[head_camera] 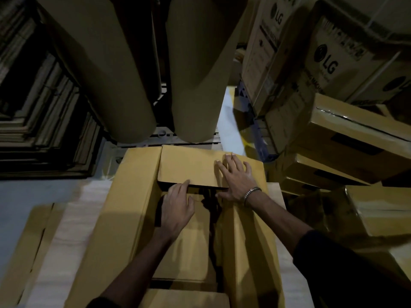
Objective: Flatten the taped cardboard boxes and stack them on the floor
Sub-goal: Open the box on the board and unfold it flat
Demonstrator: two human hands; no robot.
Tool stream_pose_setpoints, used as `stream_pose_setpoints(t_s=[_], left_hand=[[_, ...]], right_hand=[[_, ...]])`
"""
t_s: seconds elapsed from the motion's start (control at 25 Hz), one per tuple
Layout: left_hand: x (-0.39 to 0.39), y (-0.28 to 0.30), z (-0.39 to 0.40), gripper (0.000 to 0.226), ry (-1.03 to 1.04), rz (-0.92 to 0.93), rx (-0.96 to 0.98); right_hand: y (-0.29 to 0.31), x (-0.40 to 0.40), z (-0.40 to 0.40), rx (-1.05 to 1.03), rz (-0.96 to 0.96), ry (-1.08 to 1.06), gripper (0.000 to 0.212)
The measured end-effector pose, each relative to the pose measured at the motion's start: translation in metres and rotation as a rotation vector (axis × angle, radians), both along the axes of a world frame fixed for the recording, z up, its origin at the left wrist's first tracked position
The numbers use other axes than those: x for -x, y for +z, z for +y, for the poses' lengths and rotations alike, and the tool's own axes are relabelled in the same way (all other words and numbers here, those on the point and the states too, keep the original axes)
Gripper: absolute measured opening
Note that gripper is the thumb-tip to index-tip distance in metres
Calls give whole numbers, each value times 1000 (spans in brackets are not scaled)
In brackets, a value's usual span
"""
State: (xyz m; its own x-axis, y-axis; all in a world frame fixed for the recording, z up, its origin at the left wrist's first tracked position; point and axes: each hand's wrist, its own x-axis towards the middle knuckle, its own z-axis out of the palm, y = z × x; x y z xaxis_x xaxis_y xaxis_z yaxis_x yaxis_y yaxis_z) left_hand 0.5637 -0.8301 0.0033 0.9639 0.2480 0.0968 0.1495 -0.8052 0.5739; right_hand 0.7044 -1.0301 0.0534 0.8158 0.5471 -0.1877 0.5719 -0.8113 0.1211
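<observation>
A yellow-brown cardboard box (124, 210) lies in front of me with its flaps spread out. My right hand (235, 181) lies flat, fingers spread, on the far flap (189, 167), with the thumb at that flap's near edge. My left hand (178, 207) rests on the inner panel of the box, its fingertips touching the near edge of the same flap. A dark gap shows between the flap and the panel beneath. A bracelet sits on my right wrist.
Two big brown paper rolls (124, 81) stand just beyond the box. Stacked taped boxes (347, 138) and printed cartons (329, 61) crowd the right. Flat cardboard stacks (44, 121) fill the dark left. A flattened piece (29, 247) lies on the floor at left.
</observation>
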Motion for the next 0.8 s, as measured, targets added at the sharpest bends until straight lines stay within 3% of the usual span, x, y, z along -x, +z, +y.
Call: stream_pose_setpoints(t_s=[0.08,0.24,0.4,0.48,0.64,0.8], left_hand=[[-3,1,2,53,10,-56,-33],[-7,6,-5,51,51,-239,39],[-56,22,12,50,57,-321,26],[-83,32,32,57,57,-319,-19],[-123,34,80,74,7,-206,-156],[-140,16,119,81,-152,-67,-371]], right_hand=[[3,-5,4,-61,10,-2,103],[14,-4,6,-472,-14,8,52],[37,-30,14,-736,-114,-86,31],[49,-50,21,-813,-213,-165,32],[56,-84,31,-745,-363,-429,72],[29,-87,38,-491,-312,-288,77]])
